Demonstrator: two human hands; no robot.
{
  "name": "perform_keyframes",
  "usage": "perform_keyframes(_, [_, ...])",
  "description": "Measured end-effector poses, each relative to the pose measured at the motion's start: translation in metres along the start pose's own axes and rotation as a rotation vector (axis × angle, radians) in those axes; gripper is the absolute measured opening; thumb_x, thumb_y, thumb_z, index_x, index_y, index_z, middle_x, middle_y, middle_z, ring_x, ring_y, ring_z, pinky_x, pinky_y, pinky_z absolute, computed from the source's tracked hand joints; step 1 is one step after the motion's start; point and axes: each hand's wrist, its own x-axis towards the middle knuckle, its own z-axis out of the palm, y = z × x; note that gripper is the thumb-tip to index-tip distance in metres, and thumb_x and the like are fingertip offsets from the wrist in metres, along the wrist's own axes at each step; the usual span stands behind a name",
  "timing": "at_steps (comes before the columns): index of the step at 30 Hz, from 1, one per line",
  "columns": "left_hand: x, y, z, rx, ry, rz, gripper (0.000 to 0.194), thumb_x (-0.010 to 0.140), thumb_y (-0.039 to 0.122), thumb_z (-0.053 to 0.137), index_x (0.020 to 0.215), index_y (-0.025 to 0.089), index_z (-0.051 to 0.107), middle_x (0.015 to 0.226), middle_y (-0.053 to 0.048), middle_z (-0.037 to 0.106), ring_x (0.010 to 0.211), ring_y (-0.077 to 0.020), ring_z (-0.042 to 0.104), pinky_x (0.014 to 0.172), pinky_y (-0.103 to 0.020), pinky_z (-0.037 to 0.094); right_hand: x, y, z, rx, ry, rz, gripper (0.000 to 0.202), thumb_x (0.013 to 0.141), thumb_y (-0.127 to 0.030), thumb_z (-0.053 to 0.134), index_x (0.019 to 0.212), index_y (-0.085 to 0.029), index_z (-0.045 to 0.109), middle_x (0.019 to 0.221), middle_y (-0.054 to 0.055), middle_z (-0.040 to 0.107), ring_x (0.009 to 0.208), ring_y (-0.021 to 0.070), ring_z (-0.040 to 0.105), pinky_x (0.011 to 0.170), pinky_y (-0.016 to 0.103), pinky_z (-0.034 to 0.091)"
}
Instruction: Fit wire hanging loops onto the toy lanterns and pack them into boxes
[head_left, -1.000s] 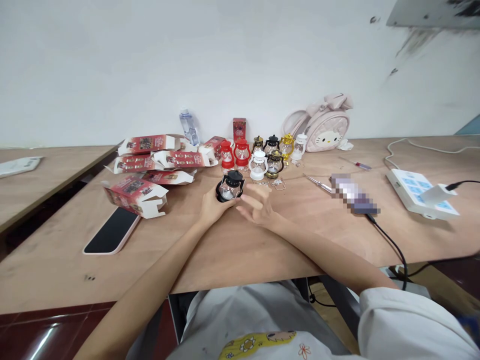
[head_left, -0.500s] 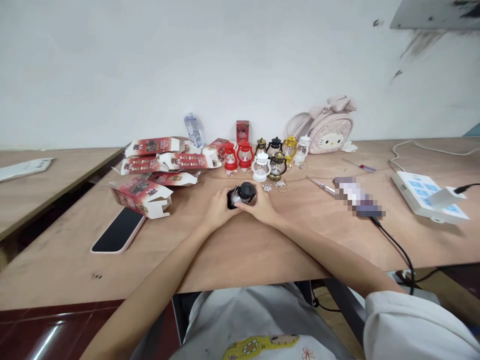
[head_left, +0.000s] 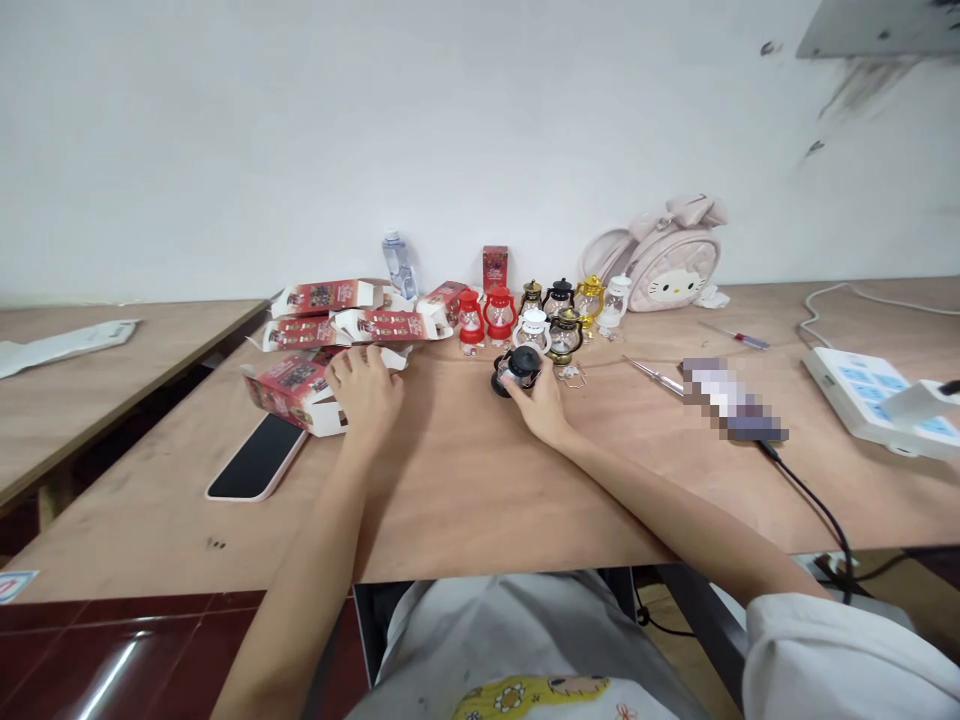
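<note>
Within the right hand's (head_left: 544, 405) curled grasp, the black lantern (head_left: 516, 372) tilts.

Wooden table (head_left: 465, 500), red-white boxes (head_left: 322, 297), small lanterns (head_left: 499, 312), pink-edged phone (head_left: 256, 458)

Blk lantern (head_left: 517, 370), clear globe, tilted, red/wht box (head_left: 289, 386), flaps open, on side, L of lantern

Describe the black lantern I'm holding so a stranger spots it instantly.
Find the pink bag, then the small lanterns standing to its left. In front of those, tilted in the right hand, is the black lantern: unlike its neighbours, it's held, not standing.
</note>
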Motion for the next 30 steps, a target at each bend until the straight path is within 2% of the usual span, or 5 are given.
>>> perform_keyframes(7, [0.002, -0.003, 0.011, -0.08, -0.05, 0.066, 0.03, 0.077, 0.018, 0.047, 0.102, 0.01, 0.062, 0.122, -0.022, 0.052, 0.117, -0.0389, 0.042, 0.097, -0.052, 0.033, 0.0, 0.0, 0.0, -0.038, -0.02, -0.028, 0.064, 0.08, -0.055, 0.057, 0.127, -0.015, 0.039, 0.123, 0.018, 0.055, 0.116, 0.0298, 0.052, 0.097, 0.047, 0.042])
perform_keyframes(11, [0.003, -0.004, 0.015, -0.107, 0.006, -0.016, 0.033, 0.078, 0.02, 0.048, 0.107, 0.009, 0.059, 0.135, -0.024, 0.041, 0.117, -0.0401, 0.042, 0.094, -0.051, 0.035, 0.0, -0.001, -0.001, -0.08, -0.046, -0.036, 0.057, 0.083, -0.05, 0.055, 0.126, -0.014, 0.042, 0.121, 0.017, 0.057, 0.111, 0.0293, 0.054, 0.096, 0.048, 0.042])
perform_keyframes(18, [0.009, -0.015, 0.012, -0.112, 0.011, -0.027, 0.034, 0.078, 0.023, 0.048, 0.109, 0.013, 0.058, 0.147, -0.017, 0.035, 0.113, -0.0391, 0.045, 0.092, -0.052, 0.035, 0.0, 0.002, 0.0, -0.131, -0.05, -0.042, 0.05, 0.084, -0.043, 0.054, 0.124, -0.014, 0.045, 0.115, 0.017, 0.059, 0.105, 0.0294, 0.055, 0.093, 0.05, 0.043])
perform_keyframes(24, [0.013, -0.014, 0.012, -0.036, -0.1, -0.008, 0.04, 0.084, 0.03, 0.041, 0.112, 0.008, 0.057, 0.14, -0.022, 0.043, 0.108, -0.0382, 0.052, 0.091, -0.049, 0.036, -0.005, -0.006, -0.003, -0.205, 0.063, -0.222, 0.049, 0.086, -0.039, 0.05, 0.127, -0.013, 0.041, 0.124, 0.018, 0.048, 0.12, 0.0286, 0.045, 0.101, 0.05, 0.039])
perform_keyframes(30, [0.013, -0.016, 0.011, -0.075, -0.078, -0.054, 0.041, 0.082, 0.03, 0.043, 0.114, 0.008, 0.056, 0.137, -0.025, 0.042, 0.109, -0.0389, 0.053, 0.091, -0.049, 0.037, -0.012, -0.015, -0.004, -0.252, 0.109, -0.378, 0.047, 0.086, -0.032, 0.049, 0.128, -0.015, 0.038, 0.129, 0.019, 0.041, 0.127, 0.0292, 0.038, 0.103, 0.053, 0.036])
